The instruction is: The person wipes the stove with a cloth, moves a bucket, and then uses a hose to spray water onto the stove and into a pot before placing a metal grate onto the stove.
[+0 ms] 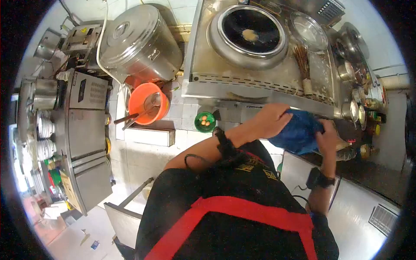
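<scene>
Both hands were closed on a blue cloth (299, 132), which sat bunched at about three o'clock from the middle of the view, over the front edge of the steel stove (260, 76). The left hand (271, 119) gripped it from the ten o'clock side with fingers curled over the top; the right hand (327, 138) pinched it from the four o'clock side, fingers wrapped into the folds. The cloth looked gathered rather than spread, so I judged the wiping or wringing to be only partly along, with no surface clearly being rubbed yet. At twelve o'clock the wok (251, 32) held a small pale lump, untended. An orange bowl (147, 104) with ladles stood at ten o'clock, a green cup (205, 122) just beside it, and a big steel pot (141, 41) beyond.
</scene>
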Demonstrator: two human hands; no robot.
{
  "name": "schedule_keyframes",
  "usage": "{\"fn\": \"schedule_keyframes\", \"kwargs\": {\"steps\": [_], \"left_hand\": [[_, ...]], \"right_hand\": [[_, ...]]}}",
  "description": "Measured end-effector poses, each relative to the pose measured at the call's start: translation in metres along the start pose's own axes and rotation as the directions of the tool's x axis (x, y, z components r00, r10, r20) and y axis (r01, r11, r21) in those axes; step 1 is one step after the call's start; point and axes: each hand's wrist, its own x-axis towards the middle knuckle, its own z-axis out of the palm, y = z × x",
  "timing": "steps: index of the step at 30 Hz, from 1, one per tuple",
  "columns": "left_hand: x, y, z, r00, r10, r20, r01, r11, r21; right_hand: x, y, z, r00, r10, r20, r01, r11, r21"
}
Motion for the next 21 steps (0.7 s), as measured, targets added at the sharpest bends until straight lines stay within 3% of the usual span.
{"fn": "schedule_keyframes", "kwargs": {"steps": [2,3,5,6,9,10,13,14,17,18,20,21], "left_hand": [[0.006,0.018,0.006,0.998,0.061,-0.007,-0.061,0.998,0.013],[-0.034,0.026,0.003,0.988,0.079,0.135,-0.088,0.994,0.061],[-0.028,0.046,0.04,0.919,0.307,0.248,-0.288,0.951,-0.11],[-0.02,0.06,0.047,0.868,0.304,0.393,-0.278,0.953,-0.122],[-0.01,0.03,0.087,0.947,0.318,0.053,-0.312,0.945,-0.102],[-0.008,0.032,0.102,0.97,0.077,-0.229,-0.072,0.997,0.028],[-0.013,0.023,0.143,0.964,0.043,-0.262,0.056,0.932,0.359],[-0.023,0.026,0.144,0.997,-0.009,-0.082,0.037,0.939,0.341],[-0.062,0.022,0.129,0.972,0.098,0.215,-0.095,0.995,-0.02],[-0.071,0.022,0.113,0.957,-0.006,0.291,-0.014,0.998,0.065],[-0.079,-0.011,0.071,0.948,-0.002,0.317,-0.132,0.907,0.399],[-0.084,-0.045,0.054,0.945,0.117,0.305,-0.287,0.743,0.605]], "right_hand": [[0.02,0.021,0.014,0.96,-0.08,-0.268,0.052,0.993,-0.108],[0.0,0.024,0.069,0.96,-0.057,-0.274,0.048,0.998,-0.041],[-0.021,0.031,0.093,0.95,-0.104,-0.293,0.065,0.988,-0.14],[-0.031,0.033,0.102,0.945,-0.134,-0.299,0.079,0.979,-0.189],[-0.039,0.033,0.13,0.938,-0.192,-0.289,0.097,0.945,-0.312],[-0.039,0.033,0.136,0.934,-0.21,-0.288,0.098,0.928,-0.359],[-0.043,0.026,0.159,0.928,-0.254,-0.273,0.085,0.858,-0.507],[-0.044,0.024,0.164,0.927,-0.263,-0.268,0.077,0.832,-0.549],[-0.049,0.024,0.177,0.926,-0.282,-0.25,0.046,0.744,-0.666],[-0.047,0.026,0.182,0.926,-0.285,-0.248,0.029,0.707,-0.706],[-0.037,0.031,0.192,0.922,-0.284,-0.263,-0.027,0.631,-0.775],[-0.032,0.033,0.2,0.92,-0.274,-0.28,-0.063,0.602,-0.796]]}}
